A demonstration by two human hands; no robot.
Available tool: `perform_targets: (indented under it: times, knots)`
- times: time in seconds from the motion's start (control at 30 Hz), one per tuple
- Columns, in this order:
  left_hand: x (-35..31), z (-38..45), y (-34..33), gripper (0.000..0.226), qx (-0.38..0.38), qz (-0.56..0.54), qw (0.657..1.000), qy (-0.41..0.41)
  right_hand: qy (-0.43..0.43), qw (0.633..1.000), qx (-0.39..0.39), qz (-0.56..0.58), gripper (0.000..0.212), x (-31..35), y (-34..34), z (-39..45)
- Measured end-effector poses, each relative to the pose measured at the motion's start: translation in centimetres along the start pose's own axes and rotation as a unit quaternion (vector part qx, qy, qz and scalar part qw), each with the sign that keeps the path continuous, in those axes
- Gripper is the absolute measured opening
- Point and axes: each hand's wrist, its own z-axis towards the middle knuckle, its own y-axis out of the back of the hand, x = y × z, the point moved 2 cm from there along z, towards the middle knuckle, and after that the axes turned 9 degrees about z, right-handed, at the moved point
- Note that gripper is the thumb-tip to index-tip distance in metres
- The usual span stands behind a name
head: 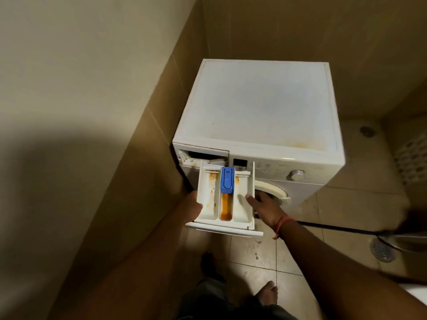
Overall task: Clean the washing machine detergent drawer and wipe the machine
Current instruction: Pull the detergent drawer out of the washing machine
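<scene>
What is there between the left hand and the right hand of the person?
In the head view, the pulled-out detergent drawer lies between the left hand and right hand, with its blue insert and orange residue.

Views: we have a single one, the head camera.
Position: we stand above the washing machine (258,116), close.
Facing: we look forward and steeply down, over its top to the floor (254,250).
Lens: we see wide-angle bending at the edges.

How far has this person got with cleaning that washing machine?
Early. Done: the detergent drawer is out of its slot. In hand: the left hand and right hand grip its sides. Left: orange residue still lines the compartments, and the washing machine top is still stained.
</scene>
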Motion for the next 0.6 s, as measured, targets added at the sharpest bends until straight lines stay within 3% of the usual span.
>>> perform_targets:
  times: [0.1, 0.33, 0.6]
  knots:
    - [-3.0, -1.2, -0.8, 0.044, 0.02, 0.001, 0.999, -0.046, 0.001, 1.0, -0.014, 0.027, 0.045, -1.4, 2.1, -2.1]
    - [-11.3, -2.6, -2.9, 0.042, 0.077, 0.059, 0.983, -0.156, 0.016, 0.981, -0.158, 0.112, 0.031, -3.1, 7.6, -8.1]
    - [-19.3, -5.7, -4.6, 0.032, 0.166, 0.048, 0.947, -0.271, 0.037, 0.901, -0.361, 0.236, 0.03, -6.0, 9.1, -16.1]
